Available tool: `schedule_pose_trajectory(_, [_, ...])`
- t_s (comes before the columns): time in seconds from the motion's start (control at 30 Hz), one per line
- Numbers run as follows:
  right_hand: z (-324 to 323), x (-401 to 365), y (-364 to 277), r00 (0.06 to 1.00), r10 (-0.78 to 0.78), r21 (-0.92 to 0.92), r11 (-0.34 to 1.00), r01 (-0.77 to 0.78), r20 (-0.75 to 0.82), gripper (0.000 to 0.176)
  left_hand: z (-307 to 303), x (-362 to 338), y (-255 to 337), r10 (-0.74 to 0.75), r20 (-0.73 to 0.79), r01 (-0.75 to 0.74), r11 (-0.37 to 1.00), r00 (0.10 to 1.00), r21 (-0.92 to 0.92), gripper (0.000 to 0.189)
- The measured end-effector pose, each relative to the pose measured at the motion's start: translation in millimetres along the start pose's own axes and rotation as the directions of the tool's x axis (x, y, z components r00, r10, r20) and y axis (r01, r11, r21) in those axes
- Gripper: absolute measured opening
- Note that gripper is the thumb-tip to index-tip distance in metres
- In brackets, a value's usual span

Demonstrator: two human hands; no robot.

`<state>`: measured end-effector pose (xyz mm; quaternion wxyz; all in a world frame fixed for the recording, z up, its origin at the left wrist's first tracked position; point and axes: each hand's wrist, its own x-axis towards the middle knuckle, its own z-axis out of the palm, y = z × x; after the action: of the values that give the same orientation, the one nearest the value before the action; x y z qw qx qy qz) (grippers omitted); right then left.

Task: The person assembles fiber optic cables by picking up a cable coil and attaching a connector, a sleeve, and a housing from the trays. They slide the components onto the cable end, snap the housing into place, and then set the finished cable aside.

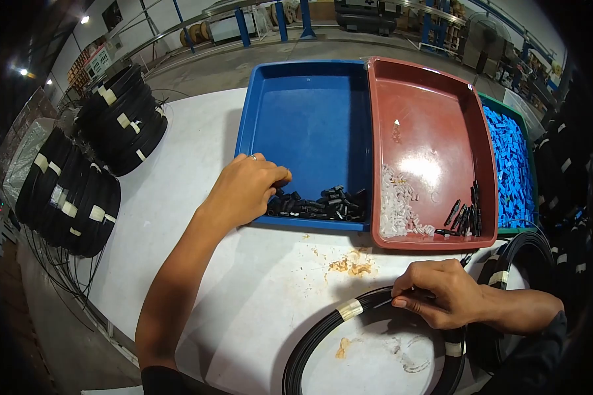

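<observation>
My left hand point(244, 187) reaches over the near left corner of the blue tray point(244, 125), its fingers curled inward. It is beside a heap of small black connector parts point(336, 204); whatever its fingertips hold is hidden. With thumb and index finger pinched, my right hand point(441, 293) grips the black cable point(383, 303) at the top of a coil point(316, 336). White tape bands point(350, 309) bind this coil, which lies on the white table.
A red tray point(435, 118) holds clear plastic pieces point(396, 204) and black parts point(464, 217). Beside it, a green tray point(532, 164) contains many blue pieces point(510, 171). Stacked black coils point(69, 194) stand at the left, and another coil point(534, 253) lies right. Yellowish crumbs point(352, 264) dot the table.
</observation>
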<state>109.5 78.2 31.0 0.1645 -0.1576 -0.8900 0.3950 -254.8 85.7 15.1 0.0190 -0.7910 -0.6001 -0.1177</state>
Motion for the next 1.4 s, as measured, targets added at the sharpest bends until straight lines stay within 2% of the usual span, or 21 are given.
schedule_pose_trajectory(0.17, [0.5, 0.0, 1.4, 0.999, -0.035, 0.006, 0.999, 0.035, 0.000, 0.012, 2.1, -2.2, -0.6, -0.020, -0.088, 0.005, 0.986, 0.996, -0.168, 0.028])
schedule_pose_trajectory(0.23, [1.8, -0.2, 2.5, 0.997, -0.080, 0.012, 0.997, 0.080, -0.013, 0.012, -4.2, -2.3, 4.7, -0.156, -0.126, 0.085, 0.894, 0.980, -0.439, 0.034])
schedule_pose_trajectory(0.27, [2.0, -0.9, 2.3, 0.997, -0.080, 0.010, 0.997, 0.080, -0.019, 0.012, -5.2, -2.3, 6.7, -0.150, -0.128, 0.080, 0.896, 0.980, -0.438, 0.034])
schedule_pose_trajectory(0.33, [1.3, -2.2, 0.9, 0.999, -0.038, 0.009, 0.999, 0.039, -0.029, 0.012, -7.0, -2.4, 9.8, -0.353, -0.175, 0.130, 0.691, 0.919, -0.711, 0.038])
schedule_pose_trajectory(0.37, [1.7, -2.9, 1.7, 0.998, -0.025, -0.002, 1.000, 0.025, -0.058, 0.012, -7.3, -3.4, 7.4, -0.352, -0.194, 0.072, 0.619, 0.916, -0.782, 0.042])
schedule_pose_trajectory(0.4, [0.7, -3.8, -0.8, 0.997, -0.030, -0.011, 1.000, 0.029, -0.069, 0.012, -7.2, -3.5, 11.9, -0.342, -0.204, 0.060, 0.625, 0.917, -0.778, 0.042])
schedule_pose_trajectory(0.47, [-1.0, -7.4, -9.0, 0.993, 0.077, 0.056, 0.996, -0.072, -0.094, 0.012, -7.2, -7.3, 26.7, -0.377, -0.320, -0.183, 0.356, 0.869, -0.916, 0.045])
schedule_pose_trajectory(0.5, [-1.0, -11.4, -12.1, 0.991, 0.073, 0.050, 0.996, -0.068, -0.116, 0.012, -7.3, -8.7, 36.5, -0.376, -0.354, -0.254, 0.289, 0.856, -0.923, 0.044])
schedule_pose_trajectory(0.53, [-1.7, -15.9, -16.7, 0.989, 0.069, 0.041, 0.997, -0.064, -0.129, 0.012, -8.7, -12.5, 48.2, -0.363, -0.364, -0.266, 0.292, 0.858, -0.919, 0.044])
schedule_pose_trajectory(0.63, [-4.3, -32.9, -26.5, 0.982, -0.010, 0.055, 0.998, 0.020, -0.187, 0.013, -12.9, -24.0, 88.7, -0.392, -0.251, -0.299, -0.067, 0.885, -0.952, 0.047])
schedule_pose_trajectory(0.73, [-11.7, -50.4, -40.1, 0.959, 0.087, 0.050, 0.996, -0.076, -0.271, 0.010, -7.5, -29.6, 124.9, -0.331, -0.248, -0.307, -0.141, 0.911, -0.941, 0.047])
schedule_pose_trajectory(0.77, [-15.5, -53.6, -43.9, 0.940, 0.186, 0.056, 0.982, -0.178, -0.287, 0.010, -4.2, -30.0, 136.1, -0.326, -0.264, -0.316, -0.118, 0.908, -0.941, 0.047])
schedule_pose_trajectory(0.8, [-15.5, -54.8, -39.5, 0.919, 0.153, 0.048, 0.988, -0.145, -0.364, 0.010, -1.1, -29.8, 146.3, -0.306, -0.265, -0.314, -0.124, 0.914, -0.941, 0.047])
schedule_pose_trajectory(0.87, [-22.7, -63.5, -40.6, 0.866, 0.275, 0.165, 0.960, -0.226, -0.418, 0.010, 5.3, -29.1, 163.3, -0.271, -0.346, -0.376, -0.067, 0.898, -0.924, 0.047])
schedule_pose_trajectory(0.93, [-27.5, -68.5, -37.5, 0.820, 0.287, 0.190, 0.957, -0.220, -0.496, 0.011, 9.6, -30.4, 175.8, -0.269, -0.333, -0.363, -0.073, 0.904, -0.929, 0.046])
schedule_pose_trajectory(1.0, [-23.6, -67.9, -28.9, 0.800, 0.209, 0.226, 0.970, -0.095, -0.562, 0.012, 13.5, -31.4, 187.1, -0.263, -0.320, -0.367, -0.153, 0.910, -0.918, 0.044])
schedule_pose_trajectory(1.07, [-21.7, -70.4, -34.8, 0.794, 0.280, 0.193, 0.959, -0.207, -0.540, 0.013, 16.6, -32.9, 198.0, -0.289, -0.304, -0.361, -0.170, 0.908, -0.917, 0.041])
schedule_pose_trajectory(1.17, [-13.2, -69.1, -25.8, 0.824, 0.117, 0.021, 0.992, -0.127, -0.555, 0.015, 22.7, -34.6, 199.4, -0.192, -0.391, -0.400, -0.006, 0.900, -0.917, 0.040])
schedule_pose_trajectory(1.2, [-12.4, -69.5, -25.7, 0.842, 0.081, -0.043, 0.991, -0.123, -0.533, 0.016, 22.0, -36.3, 202.8, -0.193, -0.380, -0.390, -0.012, 0.904, -0.921, 0.040])
schedule_pose_trajectory(1.27, [-7.8, -68.9, -15.6, 0.860, 0.071, -0.019, 0.995, -0.093, -0.505, 0.017, 20.6, -40.3, 208.4, -0.198, -0.367, -0.354, 0.097, 0.909, -0.930, 0.042])
schedule_pose_trajectory(1.4, [-9.8, -67.7, -18.6, 0.879, 0.056, -0.020, 0.997, -0.075, -0.473, 0.014, 24.0, -42.1, 210.9, -0.153, -0.384, -0.359, 0.168, 0.911, -0.918, 0.044])
